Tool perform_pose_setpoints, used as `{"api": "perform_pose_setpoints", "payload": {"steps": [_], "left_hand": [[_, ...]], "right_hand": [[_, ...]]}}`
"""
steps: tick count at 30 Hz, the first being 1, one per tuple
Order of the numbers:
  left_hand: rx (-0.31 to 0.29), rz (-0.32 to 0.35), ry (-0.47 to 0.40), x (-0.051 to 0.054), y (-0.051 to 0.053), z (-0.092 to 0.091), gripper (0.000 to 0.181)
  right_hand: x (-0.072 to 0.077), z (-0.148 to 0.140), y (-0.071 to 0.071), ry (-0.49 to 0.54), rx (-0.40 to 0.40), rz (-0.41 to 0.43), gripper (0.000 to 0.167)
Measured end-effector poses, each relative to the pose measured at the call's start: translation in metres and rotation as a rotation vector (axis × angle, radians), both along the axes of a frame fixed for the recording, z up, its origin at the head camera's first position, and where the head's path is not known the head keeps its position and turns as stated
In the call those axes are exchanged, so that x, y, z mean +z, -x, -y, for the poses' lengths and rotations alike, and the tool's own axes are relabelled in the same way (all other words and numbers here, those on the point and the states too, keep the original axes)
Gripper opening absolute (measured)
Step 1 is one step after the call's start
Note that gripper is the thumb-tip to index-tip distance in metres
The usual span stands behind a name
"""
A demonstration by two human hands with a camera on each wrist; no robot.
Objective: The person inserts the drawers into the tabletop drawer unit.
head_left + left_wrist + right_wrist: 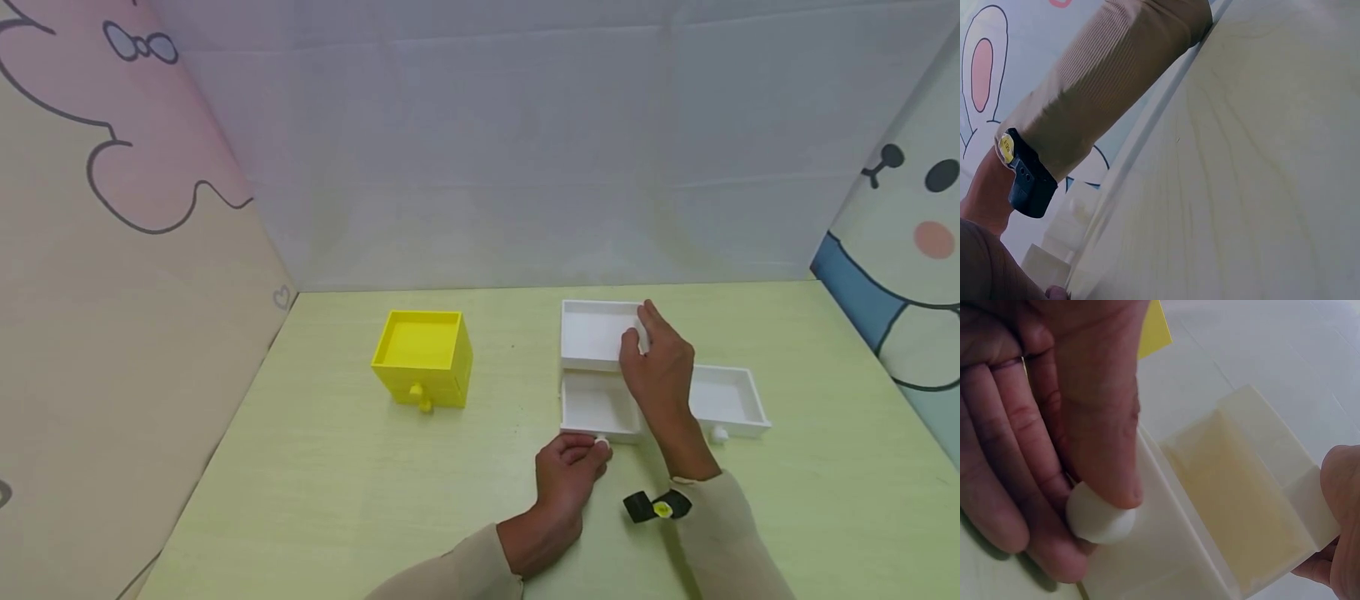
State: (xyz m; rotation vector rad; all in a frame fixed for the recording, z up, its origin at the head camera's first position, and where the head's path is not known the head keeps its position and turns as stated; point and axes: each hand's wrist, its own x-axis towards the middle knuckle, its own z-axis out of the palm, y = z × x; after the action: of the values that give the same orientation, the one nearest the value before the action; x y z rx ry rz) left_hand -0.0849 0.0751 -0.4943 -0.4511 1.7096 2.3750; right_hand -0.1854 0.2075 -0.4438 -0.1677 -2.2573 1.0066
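Pale bench (pixel 337 500) | white drawer knob (pixel 602 443) was pinched by left hand (pixel 568 475) | white box (pixel 592 333) was gripped by right hand (pixel 660 362) | yellow box (pixel 427 373) was plonked off left

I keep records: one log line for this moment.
left hand: pinches knob; right hand: holds white box; drawer: open; yellow box: untouched

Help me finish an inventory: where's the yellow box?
In the head view, the yellow box stands on the table, left of both the white drawer unit and the left hand.

Table (pixel 315 475) (yellow box (pixel 420 379), white box (pixel 596 331), drawer (pixel 723 396))
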Motion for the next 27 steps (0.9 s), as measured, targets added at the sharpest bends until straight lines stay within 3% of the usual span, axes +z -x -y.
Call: {"api": "perform_pose_setpoints", "payload": {"steps": [27], "left_hand": [[0.020, -0.034, -0.014, -0.002, 0.013, -0.004, 0.013]], "right_hand": [[0.002, 0.002, -0.002, 0.010, 0.012, 0.060, 0.046]]}}
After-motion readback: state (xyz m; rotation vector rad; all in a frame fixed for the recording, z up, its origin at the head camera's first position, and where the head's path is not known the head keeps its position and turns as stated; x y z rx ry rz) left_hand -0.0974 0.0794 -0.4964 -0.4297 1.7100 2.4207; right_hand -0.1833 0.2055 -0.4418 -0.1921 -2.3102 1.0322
